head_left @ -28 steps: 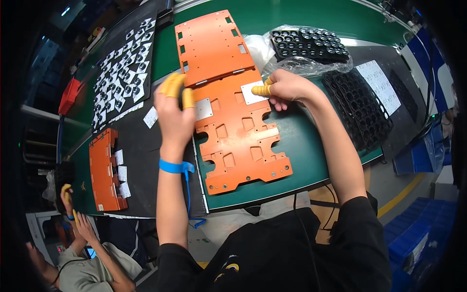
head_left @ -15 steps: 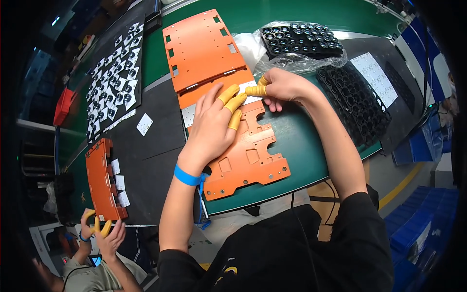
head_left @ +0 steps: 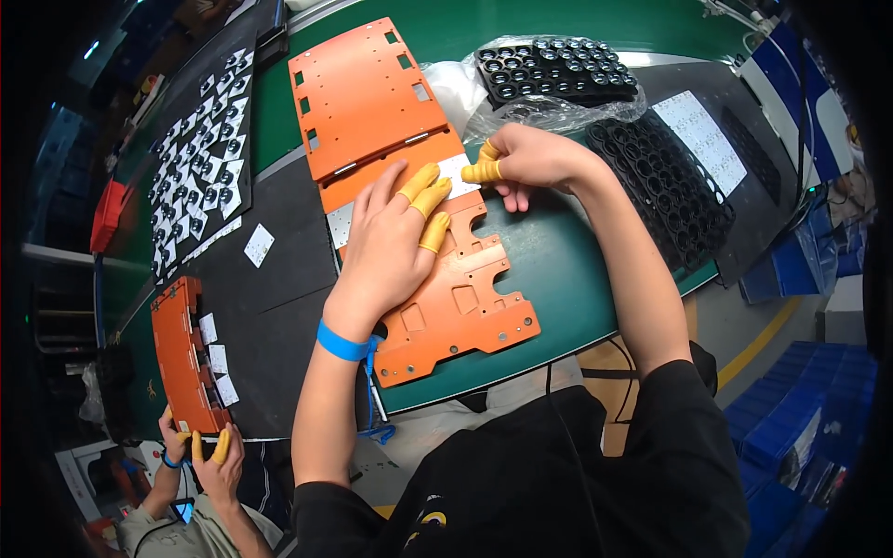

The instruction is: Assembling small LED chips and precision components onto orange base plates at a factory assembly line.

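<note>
A hinged orange fixture point(head_left: 456, 298) lies unfolded on the green table in front of me, its orange lid plate point(head_left: 367, 98) laid back at the far side. White circuit boards sit across its middle; one white circuit board point(head_left: 458, 175) shows between my hands. My left hand point(head_left: 386, 242) rests over them, fingers stretched out, with yellow finger cots on some and a blue strap at the wrist. At the right end of the boards, my right hand point(head_left: 521, 163) pinches the board's edge between cotted thumb and finger; the exact contact is partly hidden.
A black lens tray point(head_left: 558, 73) in clear plastic stands beyond, with a black empty-looking tray point(head_left: 656, 191) and white board sheet point(head_left: 702, 139) at right. Left are a dark mat with small lens boards point(head_left: 200, 167), a loose white board point(head_left: 259, 245) and a co-worker's orange fixture point(head_left: 181, 349).
My view has shifted slightly, so the table sits further left. Both my hands keep nearly the same place on the boards. The co-worker's hands have come up against the other orange fixture.
</note>
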`<state>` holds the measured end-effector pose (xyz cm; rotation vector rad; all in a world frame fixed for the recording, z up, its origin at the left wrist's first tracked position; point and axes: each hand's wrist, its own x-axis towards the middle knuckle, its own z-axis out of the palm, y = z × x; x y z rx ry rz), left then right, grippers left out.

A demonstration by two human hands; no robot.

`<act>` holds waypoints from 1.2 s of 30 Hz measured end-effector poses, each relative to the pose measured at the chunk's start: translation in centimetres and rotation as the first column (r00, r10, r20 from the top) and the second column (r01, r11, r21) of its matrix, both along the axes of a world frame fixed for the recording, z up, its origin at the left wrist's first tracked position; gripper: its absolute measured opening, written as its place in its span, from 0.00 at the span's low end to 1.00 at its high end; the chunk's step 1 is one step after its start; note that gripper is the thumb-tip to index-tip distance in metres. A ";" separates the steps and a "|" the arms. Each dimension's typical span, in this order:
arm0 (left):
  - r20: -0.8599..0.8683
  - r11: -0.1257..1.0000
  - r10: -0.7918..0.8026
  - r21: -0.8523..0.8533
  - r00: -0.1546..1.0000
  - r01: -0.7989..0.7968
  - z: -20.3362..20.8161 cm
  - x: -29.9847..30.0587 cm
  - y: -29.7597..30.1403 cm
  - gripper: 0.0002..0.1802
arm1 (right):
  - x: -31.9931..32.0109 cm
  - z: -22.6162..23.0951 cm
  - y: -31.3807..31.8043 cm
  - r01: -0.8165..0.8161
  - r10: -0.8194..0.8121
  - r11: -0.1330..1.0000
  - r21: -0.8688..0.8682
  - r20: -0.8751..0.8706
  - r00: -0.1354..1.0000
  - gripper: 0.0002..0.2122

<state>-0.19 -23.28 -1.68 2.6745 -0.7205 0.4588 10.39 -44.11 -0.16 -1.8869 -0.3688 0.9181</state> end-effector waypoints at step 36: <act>0.025 0.639 0.756 0.192 0.655 -0.745 0.5 -1.4 8.6 0.21 | 4.2 -2.7 -4.8 0.661 -0.090 0.730 0.175 0.983 -0.160 0.15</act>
